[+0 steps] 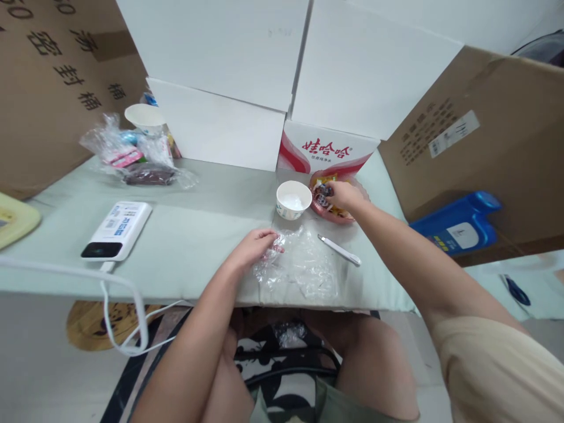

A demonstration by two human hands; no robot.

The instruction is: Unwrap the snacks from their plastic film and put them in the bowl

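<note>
My left hand (258, 248) pinches the edge of a crumpled clear plastic bag (308, 267), which lies flat near the table's front edge. Over the pink bowl (335, 218), my right hand (346, 195) reaches in with its fingers closed on a small dark wrapped packet (325, 190). Yellow and dark wrapped pieces fill the bowl. Just left of it stands a white paper cup (291, 207) with something whitish and translucent inside. A white utility knife (339, 250) lies slantwise between the plastic bag and the bowl.
A white power bank (117, 232) with a cable lies at the left. Behind it are bagged items (145, 158) and another paper cup (143, 116). Cardboard walls (476, 135) and white panels enclose the table; a blue bottle-shaped container (458, 226) stands at the right.
</note>
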